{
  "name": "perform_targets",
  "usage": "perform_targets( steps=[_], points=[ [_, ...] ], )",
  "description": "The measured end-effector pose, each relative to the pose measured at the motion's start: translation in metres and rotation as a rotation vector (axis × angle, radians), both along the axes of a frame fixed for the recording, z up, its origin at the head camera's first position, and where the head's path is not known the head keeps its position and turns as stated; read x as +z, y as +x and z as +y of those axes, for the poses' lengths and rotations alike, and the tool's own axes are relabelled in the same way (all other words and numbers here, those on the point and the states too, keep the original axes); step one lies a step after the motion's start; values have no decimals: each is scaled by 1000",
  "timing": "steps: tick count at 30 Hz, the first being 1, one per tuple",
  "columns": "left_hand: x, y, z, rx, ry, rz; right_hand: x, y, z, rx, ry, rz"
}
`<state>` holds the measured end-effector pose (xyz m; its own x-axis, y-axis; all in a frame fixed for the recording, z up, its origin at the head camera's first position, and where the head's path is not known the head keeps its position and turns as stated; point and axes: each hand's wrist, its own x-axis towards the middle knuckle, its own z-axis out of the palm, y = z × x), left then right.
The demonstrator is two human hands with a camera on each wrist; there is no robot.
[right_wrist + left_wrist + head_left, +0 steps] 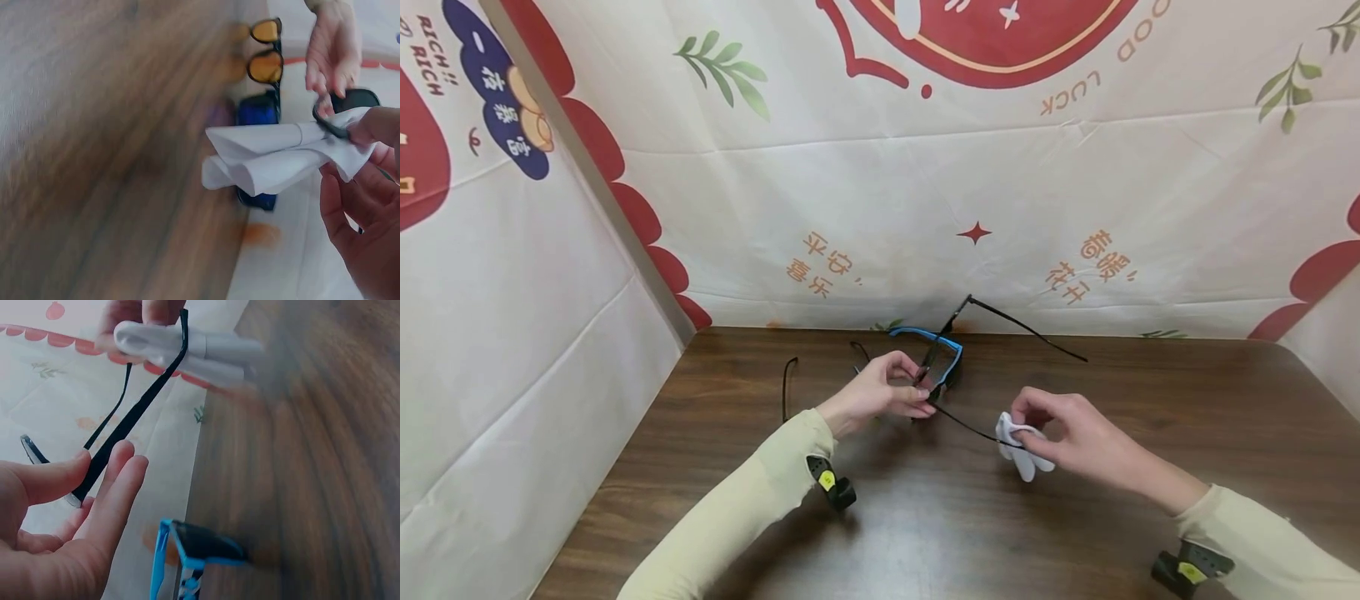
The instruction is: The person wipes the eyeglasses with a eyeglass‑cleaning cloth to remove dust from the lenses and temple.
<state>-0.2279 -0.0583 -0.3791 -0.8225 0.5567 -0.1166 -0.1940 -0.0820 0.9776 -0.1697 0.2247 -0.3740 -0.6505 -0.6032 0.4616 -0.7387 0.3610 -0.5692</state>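
My left hand pinches a pair of black-framed glasses near one hinge, between thumb and fingers. The glasses are raised over the table with both temples unfolded, pointing toward the right. With thumb and fingers, my right hand grips a bunched white cloth. One temple's end reaches the cloth at the right thumb; the fold hides its tip. Behind the left hand stand blue-framed sunglasses with dark lenses, which look blue in the right wrist view.
Glasses with amber lenses stand in line with the blue pair at the table's back; the left hand mostly covers them in the head view. The brown wooden table meets a white printed cloth backdrop at the back, with another hanging at left.
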Motion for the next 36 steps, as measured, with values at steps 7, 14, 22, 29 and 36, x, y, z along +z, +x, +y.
perform_targets(
  steps=[7, 14, 22, 29, 36],
  points=[
    [4, -6, -11, 73, -7, 20, 10, 0, 23, -71, -16, 101],
    [3, -6, -12, 125, -1, -3, 12, 3, 21, -37, -37, 216],
    [2, 0, -6, 110, 37, -76, 9, 3, 1, -126, 73, 442],
    [2, 3, 0, 81, 39, -95, 1, -4, -21, -128, 177, 621],
    [-2, 5, 15, 127, -12, -78, -7, -8, -50, -129, 146, 709]
  ],
)
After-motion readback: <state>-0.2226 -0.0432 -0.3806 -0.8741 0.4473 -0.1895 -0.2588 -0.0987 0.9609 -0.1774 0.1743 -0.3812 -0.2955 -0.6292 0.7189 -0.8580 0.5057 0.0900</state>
